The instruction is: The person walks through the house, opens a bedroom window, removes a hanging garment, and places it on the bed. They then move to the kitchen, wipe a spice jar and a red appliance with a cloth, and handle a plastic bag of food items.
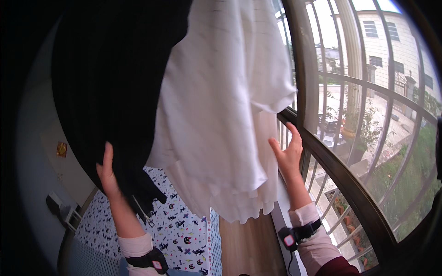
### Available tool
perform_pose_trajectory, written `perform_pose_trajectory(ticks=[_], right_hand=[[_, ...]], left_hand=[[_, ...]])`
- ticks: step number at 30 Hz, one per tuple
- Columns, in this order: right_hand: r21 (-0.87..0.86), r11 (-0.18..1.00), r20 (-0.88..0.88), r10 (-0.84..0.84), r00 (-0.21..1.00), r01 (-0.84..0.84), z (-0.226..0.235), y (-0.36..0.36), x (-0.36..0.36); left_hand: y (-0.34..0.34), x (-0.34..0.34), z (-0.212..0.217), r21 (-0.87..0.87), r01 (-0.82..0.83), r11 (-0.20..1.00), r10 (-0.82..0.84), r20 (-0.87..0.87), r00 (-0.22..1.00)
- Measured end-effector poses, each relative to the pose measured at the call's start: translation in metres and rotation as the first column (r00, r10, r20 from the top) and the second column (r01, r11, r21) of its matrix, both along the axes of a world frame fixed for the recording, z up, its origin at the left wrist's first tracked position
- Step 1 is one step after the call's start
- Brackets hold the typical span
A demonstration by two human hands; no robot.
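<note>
A white garment [216,110] with a smooth outer layer and a thinner wavy hem hangs in front of me. Left of it, a long black garment [106,83] hangs down, a cord with a tip dangling at its lower end. My left hand [107,174] is raised at the black cloth's left edge, thumb pointing up; its fingers are partly out of sight, and no grip on the cloth shows. Beside the right edge of the white garment, my right hand [289,154] has thumb and fingers spread with nothing between them. The tops of both garments lie outside the picture.
A dark-framed window [340,179] with metal bars runs along my right. Below is a bed with a patterned sheet [184,230], next to a strip of wooden floor [244,244]. A small white stool-like piece [71,218] stands at the far left by the wall.
</note>
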State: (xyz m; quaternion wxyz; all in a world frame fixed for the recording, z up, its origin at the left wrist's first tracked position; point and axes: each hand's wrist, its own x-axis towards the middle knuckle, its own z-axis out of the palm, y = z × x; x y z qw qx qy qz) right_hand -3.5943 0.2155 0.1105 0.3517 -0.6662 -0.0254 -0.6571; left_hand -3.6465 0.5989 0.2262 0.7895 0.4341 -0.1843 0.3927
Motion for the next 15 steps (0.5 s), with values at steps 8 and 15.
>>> perform_pose_trajectory(ticks=[8,15], right_hand=[[0.551,0.62,-0.407,0.784,0.469,-0.558,-0.109,0.047,0.089],[0.406,0.732,-0.513,0.678,0.527,-0.547,-0.148,0.057,0.089]], left_hand=[[-0.051,-0.02,-0.028,0.312,-0.014,0.95,0.073,-0.179,0.981],[-0.07,-0.007,-0.145,0.502,0.27,0.821,-0.257,-0.098,0.962]])
